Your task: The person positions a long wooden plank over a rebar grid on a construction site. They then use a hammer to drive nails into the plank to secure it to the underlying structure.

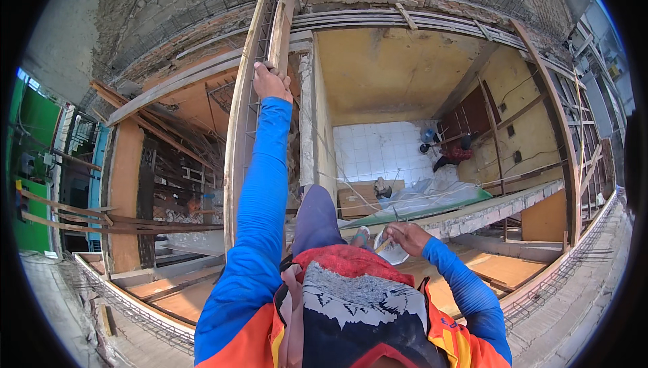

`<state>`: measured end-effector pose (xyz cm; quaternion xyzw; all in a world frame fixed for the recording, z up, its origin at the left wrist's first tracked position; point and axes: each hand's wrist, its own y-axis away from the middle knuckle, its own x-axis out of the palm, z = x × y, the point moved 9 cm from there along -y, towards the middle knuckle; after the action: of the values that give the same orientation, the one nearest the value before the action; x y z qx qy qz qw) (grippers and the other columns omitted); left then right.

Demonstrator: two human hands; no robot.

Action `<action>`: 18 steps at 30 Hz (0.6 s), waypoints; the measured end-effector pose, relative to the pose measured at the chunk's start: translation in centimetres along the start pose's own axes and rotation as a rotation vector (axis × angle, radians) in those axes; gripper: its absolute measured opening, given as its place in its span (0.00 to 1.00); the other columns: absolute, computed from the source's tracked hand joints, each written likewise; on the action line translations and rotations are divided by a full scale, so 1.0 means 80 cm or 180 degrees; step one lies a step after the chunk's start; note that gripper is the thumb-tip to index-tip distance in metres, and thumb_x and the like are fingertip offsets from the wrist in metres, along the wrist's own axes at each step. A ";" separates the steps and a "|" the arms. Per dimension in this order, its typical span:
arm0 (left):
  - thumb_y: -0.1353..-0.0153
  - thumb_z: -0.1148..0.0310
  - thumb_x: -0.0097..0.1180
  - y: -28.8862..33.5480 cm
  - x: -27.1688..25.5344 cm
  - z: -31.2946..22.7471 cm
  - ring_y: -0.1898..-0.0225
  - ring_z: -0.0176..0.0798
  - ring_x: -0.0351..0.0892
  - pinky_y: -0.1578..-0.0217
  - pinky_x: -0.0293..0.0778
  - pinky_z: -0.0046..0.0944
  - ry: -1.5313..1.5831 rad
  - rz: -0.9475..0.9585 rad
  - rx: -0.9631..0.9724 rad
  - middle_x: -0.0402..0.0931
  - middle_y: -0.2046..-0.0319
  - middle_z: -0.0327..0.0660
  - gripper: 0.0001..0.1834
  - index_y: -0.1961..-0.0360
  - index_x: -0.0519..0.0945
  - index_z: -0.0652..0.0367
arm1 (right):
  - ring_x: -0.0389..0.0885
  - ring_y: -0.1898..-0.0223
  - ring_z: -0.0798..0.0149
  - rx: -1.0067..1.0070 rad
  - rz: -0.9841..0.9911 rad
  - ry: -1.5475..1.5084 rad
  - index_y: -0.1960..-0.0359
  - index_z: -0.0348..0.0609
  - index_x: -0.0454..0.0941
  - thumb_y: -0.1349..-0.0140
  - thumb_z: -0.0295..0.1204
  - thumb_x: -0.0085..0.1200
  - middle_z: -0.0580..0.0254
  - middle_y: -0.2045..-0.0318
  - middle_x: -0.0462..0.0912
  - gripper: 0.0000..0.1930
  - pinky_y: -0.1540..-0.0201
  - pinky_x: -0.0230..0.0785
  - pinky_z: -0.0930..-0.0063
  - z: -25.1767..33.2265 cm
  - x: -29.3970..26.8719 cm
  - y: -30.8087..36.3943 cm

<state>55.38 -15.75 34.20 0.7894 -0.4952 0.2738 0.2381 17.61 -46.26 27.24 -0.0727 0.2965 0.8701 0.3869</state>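
Note:
My left hand (272, 83), fingers curled, is at the gap between two upright wooden boards, the left board (244, 105) and the right board (281, 27). Steel rebar (254, 117) runs between these boards; what my fingers grip there is hidden. Low on the right, my right hand (408, 238) is closed at the top of a white bag-like thing (393, 255). A short light-coloured stick shows beside it, and a thin dark rod rises above the fingers. My raised knee (316, 216) is near the foot of the boards.
Below lies a room with a white tiled floor (371, 149), where another person (453, 155) bends near the far wall. A narrow concrete wall top (466, 216) crosses in front. Long timbers (550, 111) and rebar cages (540, 300) edge the opening. An orange-walled space is at left.

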 end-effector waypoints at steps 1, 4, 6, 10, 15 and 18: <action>0.27 0.53 0.39 -0.003 -0.003 -0.008 0.87 0.27 0.50 0.89 0.45 0.30 -0.0080 -0.0008 0.0029 0.54 0.83 0.30 0.18 0.69 0.68 0.54 | 0.76 0.61 0.44 -0.0685 0.0028 -0.0125 0.60 0.41 0.75 0.26 0.40 0.35 0.44 0.67 0.78 0.18 0.53 0.67 0.60 0.046 0.006 0.014; 0.27 0.53 0.38 -0.011 -0.027 -0.033 0.87 0.27 0.50 0.90 0.45 0.30 -0.0078 -0.0177 0.0067 0.54 0.83 0.30 0.18 0.69 0.68 0.54 | 0.74 0.72 0.64 -0.0911 0.0134 -0.0538 0.62 0.38 0.76 0.25 0.37 0.38 0.56 0.76 0.75 0.17 0.65 0.68 0.66 0.105 -0.047 0.058; 0.26 0.54 0.38 -0.022 -0.037 -0.043 0.87 0.28 0.49 0.90 0.45 0.30 0.0131 -0.0128 0.0007 0.54 0.83 0.30 0.17 0.68 0.67 0.54 | 0.74 0.73 0.58 -0.0135 -0.1857 -0.1230 0.63 0.38 0.75 0.26 0.36 0.39 0.52 0.75 0.77 0.16 0.67 0.69 0.63 0.059 -0.154 0.053; 0.27 0.56 0.39 -0.056 -0.031 -0.060 0.87 0.28 0.49 0.89 0.45 0.31 0.0482 0.0146 0.0089 0.54 0.84 0.31 0.17 0.69 0.68 0.55 | 0.78 0.69 0.41 -0.0225 -0.1100 0.1507 0.63 0.40 0.76 0.28 0.35 0.39 0.44 0.67 0.81 0.14 0.64 0.70 0.56 0.043 -0.103 -0.012; 0.27 0.53 0.39 -0.070 -0.131 -0.121 0.87 0.29 0.52 0.90 0.47 0.31 -0.0186 -0.0789 0.0318 0.56 0.83 0.32 0.19 0.71 0.68 0.55 | 0.82 0.68 0.50 -0.1353 0.0595 -0.0318 0.63 0.39 0.79 0.28 0.36 0.45 0.51 0.70 0.82 0.14 0.63 0.72 0.62 0.119 -0.048 0.064; 0.28 0.57 0.42 -0.088 -0.152 -0.109 0.87 0.30 0.48 0.90 0.46 0.30 0.0934 -0.0110 -0.0242 0.51 0.86 0.31 0.18 0.72 0.69 0.57 | 0.63 0.82 0.74 -0.0196 -0.2563 -0.0430 0.68 0.35 0.76 0.26 0.40 0.40 0.66 0.86 0.66 0.21 0.76 0.60 0.73 0.059 -0.215 0.069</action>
<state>55.71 0.56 31.78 0.7396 -0.4514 0.3632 0.3424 26.03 -57.32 39.77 -0.1372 0.1921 0.6604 0.7129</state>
